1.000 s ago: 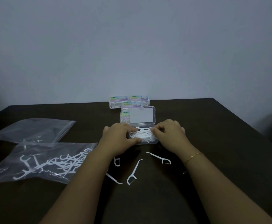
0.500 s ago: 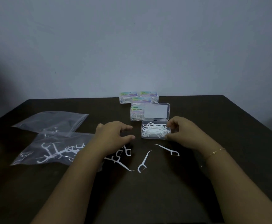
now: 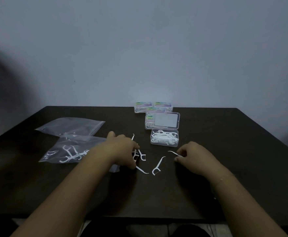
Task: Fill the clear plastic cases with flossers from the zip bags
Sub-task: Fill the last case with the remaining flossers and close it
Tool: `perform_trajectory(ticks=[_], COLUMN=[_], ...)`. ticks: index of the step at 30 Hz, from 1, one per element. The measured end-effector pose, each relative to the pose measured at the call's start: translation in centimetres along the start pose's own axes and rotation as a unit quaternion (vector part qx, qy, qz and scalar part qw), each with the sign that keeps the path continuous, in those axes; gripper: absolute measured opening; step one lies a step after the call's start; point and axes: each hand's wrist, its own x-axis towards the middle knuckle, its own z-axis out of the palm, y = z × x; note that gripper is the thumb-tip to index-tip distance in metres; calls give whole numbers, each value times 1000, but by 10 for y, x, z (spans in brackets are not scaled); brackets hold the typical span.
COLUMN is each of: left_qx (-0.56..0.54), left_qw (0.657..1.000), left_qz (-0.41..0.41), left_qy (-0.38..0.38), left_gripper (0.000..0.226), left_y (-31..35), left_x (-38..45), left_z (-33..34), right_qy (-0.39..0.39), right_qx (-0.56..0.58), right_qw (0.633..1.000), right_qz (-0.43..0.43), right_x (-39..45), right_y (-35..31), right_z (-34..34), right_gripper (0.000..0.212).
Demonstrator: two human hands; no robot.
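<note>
Both hands had left the case and come down to the loose flossers on the table. Left hand curled round several flossers, near the zip bag. Right hand pinched one flosser, just in front of the open, part-filled case. Bare tabletop lay open toward the near and right edges. Closed cases stood by the far edge.
</note>
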Motion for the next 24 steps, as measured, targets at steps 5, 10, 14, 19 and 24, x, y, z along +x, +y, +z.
perform_trajectory(ticks=[5,10,14,19,24], left_qx=[23,3,-12,-3,-8], left_qw=[999,992,987,988,995], left_qz=[3,16,26,15,16], left_qy=[47,128,157,154,99], left_gripper=[40,25,26,31,45], left_y=[7,11,9,-4,0], left_x=[6,11,12,10,17], left_z=[3,12,16,15,14], right_qy=[50,16,-11,-47,-33], right_qx=[4,20,7,20,4], right_qw=[999,999,999,996,995], right_qz=[20,23,35,74,90], right_x=[-3,-11,-4,16,21], right_y=[-20,-47,-53,-43,-37], right_z=[12,24,25,23,17], right_gripper=[25,58,52,30,28])
